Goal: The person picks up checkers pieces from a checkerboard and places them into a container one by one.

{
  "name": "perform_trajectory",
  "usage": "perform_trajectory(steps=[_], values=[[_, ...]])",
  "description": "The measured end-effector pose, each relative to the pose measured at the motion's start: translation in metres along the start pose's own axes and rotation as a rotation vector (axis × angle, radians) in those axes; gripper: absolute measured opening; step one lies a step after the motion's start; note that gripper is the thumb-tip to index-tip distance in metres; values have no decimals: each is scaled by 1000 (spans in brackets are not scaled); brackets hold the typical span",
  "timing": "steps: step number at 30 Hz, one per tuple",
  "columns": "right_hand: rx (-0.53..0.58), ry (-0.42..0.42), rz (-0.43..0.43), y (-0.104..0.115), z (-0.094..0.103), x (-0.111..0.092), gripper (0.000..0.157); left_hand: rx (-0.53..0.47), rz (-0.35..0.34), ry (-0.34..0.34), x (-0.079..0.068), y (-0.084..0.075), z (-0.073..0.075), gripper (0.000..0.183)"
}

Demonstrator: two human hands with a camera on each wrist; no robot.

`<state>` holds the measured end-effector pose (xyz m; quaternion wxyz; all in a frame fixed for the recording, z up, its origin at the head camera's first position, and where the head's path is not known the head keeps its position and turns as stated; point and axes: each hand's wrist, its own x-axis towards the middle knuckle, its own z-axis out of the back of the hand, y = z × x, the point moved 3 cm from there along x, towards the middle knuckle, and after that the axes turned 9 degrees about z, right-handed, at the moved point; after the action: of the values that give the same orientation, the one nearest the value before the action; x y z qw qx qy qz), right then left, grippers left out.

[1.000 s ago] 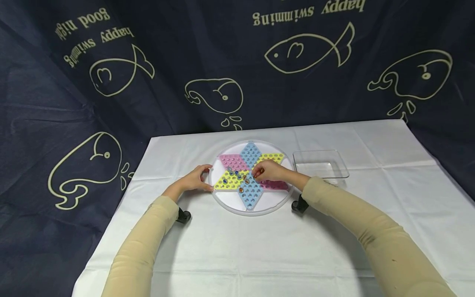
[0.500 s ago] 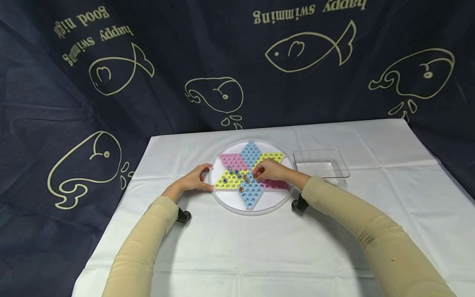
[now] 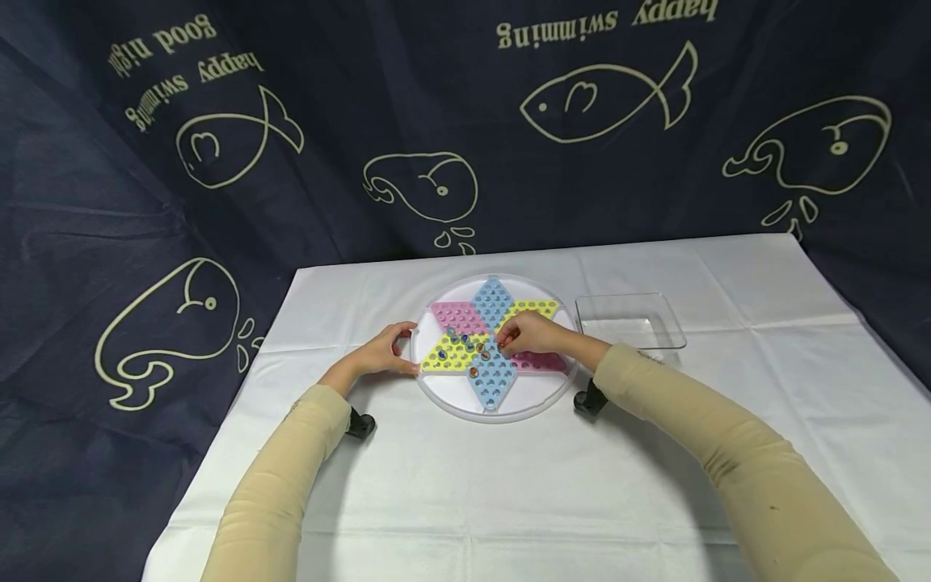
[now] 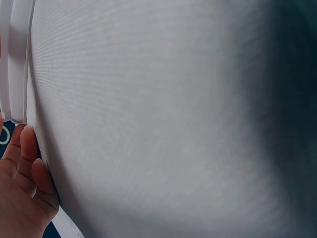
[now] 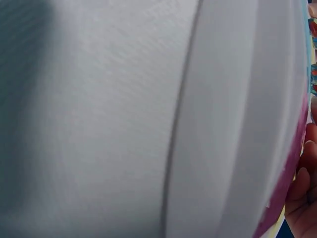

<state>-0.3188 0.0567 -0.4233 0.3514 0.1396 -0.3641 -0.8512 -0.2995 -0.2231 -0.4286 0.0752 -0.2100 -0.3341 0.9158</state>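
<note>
A round white Chinese checkers board (image 3: 534, 392) with a blue, pink and yellow star of holes lies on the table. My left hand (image 3: 383, 350) holds its left rim between thumb and fingers. In the left wrist view my left fingers (image 4: 29, 144) are bent right at the rim. My right hand (image 3: 531, 333) is low over the star's middle and pinches an orange marble (image 3: 502, 346) at a hole. Its other fingers curl over the dark pink point. Several blue and orange marbles sit to the left, among them a blue marble (image 3: 441, 355) and an orange marble (image 3: 473, 373).
A clear plastic box (image 3: 629, 322) stands right of the board, behind the right forearm. White cloth (image 3: 451, 493) covers the table. A dark blue curtain (image 3: 327, 121) with fish and whale drawings hangs behind and at the left.
</note>
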Motion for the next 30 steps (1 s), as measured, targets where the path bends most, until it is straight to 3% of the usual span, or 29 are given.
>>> perform_trajectory(steps=[6,12,30], values=[[-16,17,4,1,5,-3,19,12,0,-6,1,0,0,86],[-9,4,66,7,17,-7,16,16,20,-6,0,1,-1,86],[-16,-20,24,13,49,-19,19,14,15,-11,-1,0,-3,86]])
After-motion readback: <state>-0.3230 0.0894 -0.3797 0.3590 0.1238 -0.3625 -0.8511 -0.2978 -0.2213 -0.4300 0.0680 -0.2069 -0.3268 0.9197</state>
